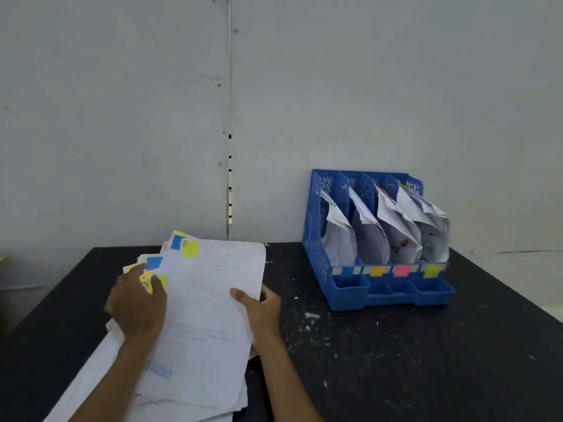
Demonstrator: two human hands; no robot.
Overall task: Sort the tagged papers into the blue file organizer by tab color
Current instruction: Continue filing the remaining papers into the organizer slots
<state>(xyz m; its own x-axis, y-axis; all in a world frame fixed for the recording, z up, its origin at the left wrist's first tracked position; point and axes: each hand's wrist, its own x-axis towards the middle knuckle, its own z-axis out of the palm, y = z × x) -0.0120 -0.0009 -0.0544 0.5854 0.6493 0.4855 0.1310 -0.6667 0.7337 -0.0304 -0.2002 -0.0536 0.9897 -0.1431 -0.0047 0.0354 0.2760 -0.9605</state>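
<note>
The left hand [137,306] is resting on the fanned left edge of the stack of tagged papers [91,379], its fingers [157,283] lying loosely spread over the blue and yellow tabs. The stack is lying on the black worktop [396,360]. The right hand [262,312] is gripping the right edge of the top sheet [213,300], thumb on top and fingers curled underneath. Well to the right, against the wall, the blue file organizer [313,223] is standing with papers already leaning in all four slots.
</note>
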